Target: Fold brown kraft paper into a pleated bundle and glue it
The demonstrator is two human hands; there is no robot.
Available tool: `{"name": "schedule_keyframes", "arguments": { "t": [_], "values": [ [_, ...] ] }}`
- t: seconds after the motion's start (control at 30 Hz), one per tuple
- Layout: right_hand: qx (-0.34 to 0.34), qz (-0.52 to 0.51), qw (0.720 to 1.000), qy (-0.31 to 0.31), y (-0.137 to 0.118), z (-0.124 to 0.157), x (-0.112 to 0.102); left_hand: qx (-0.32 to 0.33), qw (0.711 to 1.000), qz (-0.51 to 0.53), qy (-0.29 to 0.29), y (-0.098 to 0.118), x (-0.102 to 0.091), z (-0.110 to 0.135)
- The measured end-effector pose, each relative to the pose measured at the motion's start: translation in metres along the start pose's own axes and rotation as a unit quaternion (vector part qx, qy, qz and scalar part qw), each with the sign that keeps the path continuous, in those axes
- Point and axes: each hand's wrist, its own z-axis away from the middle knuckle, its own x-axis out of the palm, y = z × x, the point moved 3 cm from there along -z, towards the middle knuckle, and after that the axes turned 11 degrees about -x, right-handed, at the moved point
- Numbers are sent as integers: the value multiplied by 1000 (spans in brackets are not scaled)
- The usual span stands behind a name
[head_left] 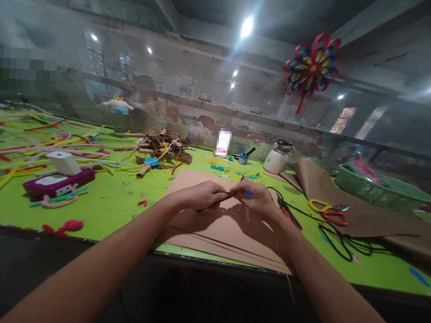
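Over a stack of brown paper sheets point(186, 239), my left hand point(206, 195) is closed on a thin dark brown piece point(229, 194), perhaps a paper strip or stick. Touching the other end of that piece, my right hand point(257, 198) is closed in a pinch. A small blue object point(247, 193) shows between the right fingers, its kind too small to tell. A thin yellow string point(288, 276) hangs below my right wrist past the table edge. The fingertips hide most of what is held.
Pliers with red handles point(292, 216), scissors point(330, 212) and a black cable point(341, 243) lie right, near brown paper point(360, 215) and a green basket point(387, 190). Paper rolls point(161, 149), a purple box point(58, 184) and coloured pipe cleaners point(50, 148) lie left. A jug point(276, 157) stands behind.
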Motion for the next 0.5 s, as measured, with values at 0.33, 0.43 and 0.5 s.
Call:
{"name": "schedule_keyframes", "arguments": {
  "t": [0.33,0.43,0.5],
  "values": [
    [130,64,974,174,33,6,-41,5,998,52,19,-3,2,-5],
    [196,132,958,160,48,10,-46,8,999,49,17,-4,1,-3],
    [205,164,956,134,53,11,-43,10,998,55,9,-6,0,-3]
  ]
}}
